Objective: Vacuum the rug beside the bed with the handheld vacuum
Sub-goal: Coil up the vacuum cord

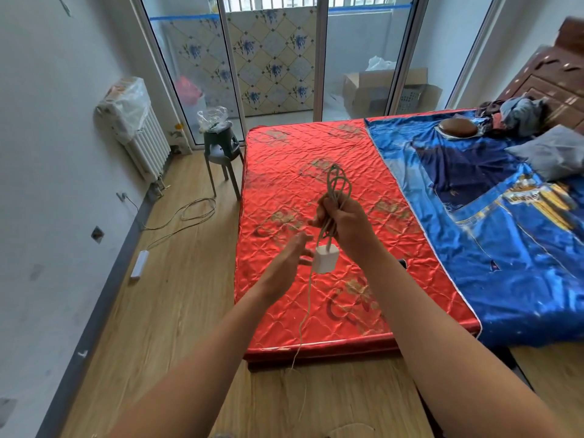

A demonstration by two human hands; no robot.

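Vacuum and rug unseen; right hand (344,226) grips upright cable coil (337,195) over the mattress (284,153), white adapter (325,260) dangling just beside loose-fingered left hand (290,253) (nearer one).

We stand in a home bedroom: a bed (316,200) with a red quilted top, a blue sheet (512,263), a grey pillow (553,150) and a carved wooden headboard (556,86). We see a wall radiator (148,137), a wood-look floor (177,311), and sliding glass doors (363,52) onto a tiled balcony (271,67).
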